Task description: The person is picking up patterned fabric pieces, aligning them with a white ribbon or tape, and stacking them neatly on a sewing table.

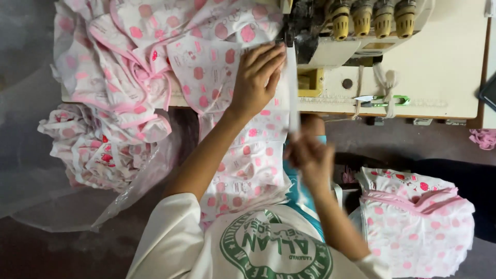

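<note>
While the left hand [257, 77] lies flat, fingers spread and pointing at the sewing machine [351, 31], it presses the pink-dotted white fabric [227, 103] onto the tabletop [444, 67] just beside the machine's needle end. Below the machine, off the tabletop's near edge, the right hand [310, 157] is motion-blurred; it seems pinched on the fabric's hanging edge, but its grip cannot be told for certain. That fabric runs from the machine down over the tabletop edge into the lap. A heap of matching garments [108, 67] crowds the tabletop left of the machine; right of it the surface is bare apart from green thread snips [382, 99]. More matching pieces [413, 222] sit low right, partly cut off.
</note>
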